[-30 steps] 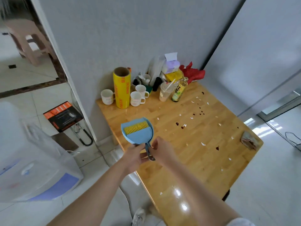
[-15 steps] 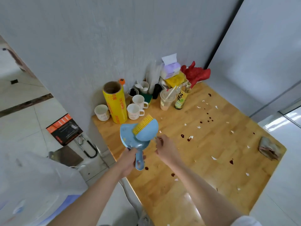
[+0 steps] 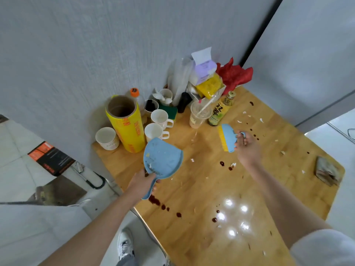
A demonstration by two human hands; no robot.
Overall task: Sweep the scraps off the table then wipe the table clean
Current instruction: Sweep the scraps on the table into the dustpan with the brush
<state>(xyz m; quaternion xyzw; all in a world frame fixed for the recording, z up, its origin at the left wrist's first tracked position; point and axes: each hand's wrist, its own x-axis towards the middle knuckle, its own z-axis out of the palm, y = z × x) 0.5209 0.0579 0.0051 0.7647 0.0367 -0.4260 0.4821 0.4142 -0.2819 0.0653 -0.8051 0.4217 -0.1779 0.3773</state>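
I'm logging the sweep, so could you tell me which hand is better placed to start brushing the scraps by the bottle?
Probably the right hand: it holds the brush above the table near those white scraps, while the left hand grips the dustpan at the near-left edge.

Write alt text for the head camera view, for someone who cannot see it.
A person's left hand holds a blue dustpan and the right hand a small blue brush with yellow bristles, over a wooden table strewn with white scraps and dark spots. Mugs and bottles crowd the far corner.
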